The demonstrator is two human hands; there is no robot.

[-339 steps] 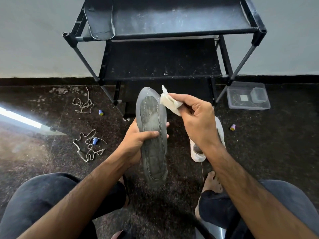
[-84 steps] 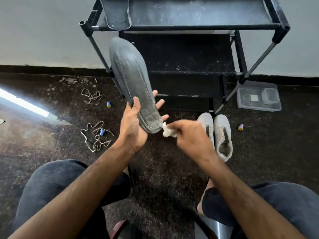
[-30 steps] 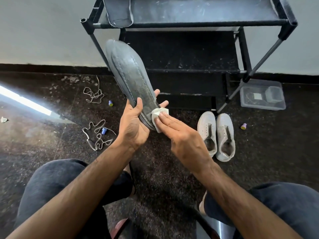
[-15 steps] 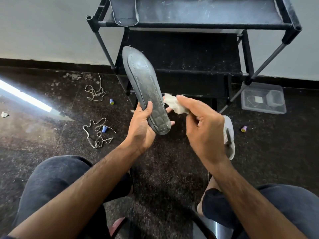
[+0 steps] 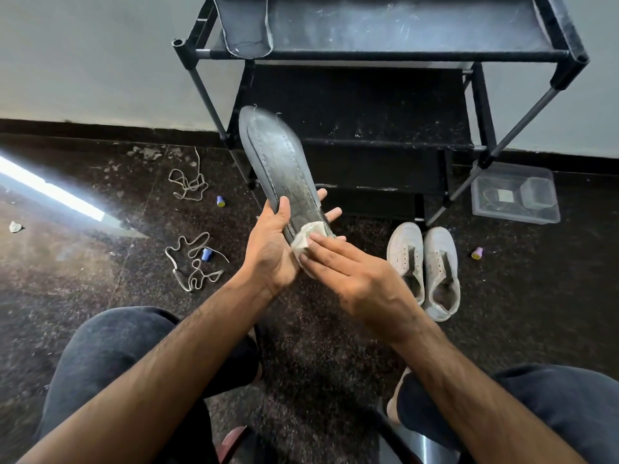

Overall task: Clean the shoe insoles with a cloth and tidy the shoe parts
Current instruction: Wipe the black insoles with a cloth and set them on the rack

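Wiping is under way on one insole (image 5: 279,169): the left hand (image 5: 271,242) cradles its heel end, thumb over one edge and fingers (image 5: 330,214) curled up behind the other, so the toe points up and away toward the rack (image 5: 385,55). The right hand (image 5: 351,272) lies flat, fingers pressed together and stretched out, pushing a small wad of cloth (image 5: 306,237) against the heel of the insole.

By the look of it, the task is partway through. The grey face of this insole looks smudged and streaked along its middle, so more wiping seems needed. A second insole (image 5: 244,26) hangs over the front edge of the rack's top shelf; whether it has been cleaned cannot be told.

Tidying appears not yet started. Two laces (image 5: 192,261) lie loose on the floor to the left, well apart from the pair of white shoes (image 5: 423,262) standing side by side near the rack's foot. Small coloured caps (image 5: 476,252) are scattered about, and a clear plastic box (image 5: 516,195) sits by the right rack leg.
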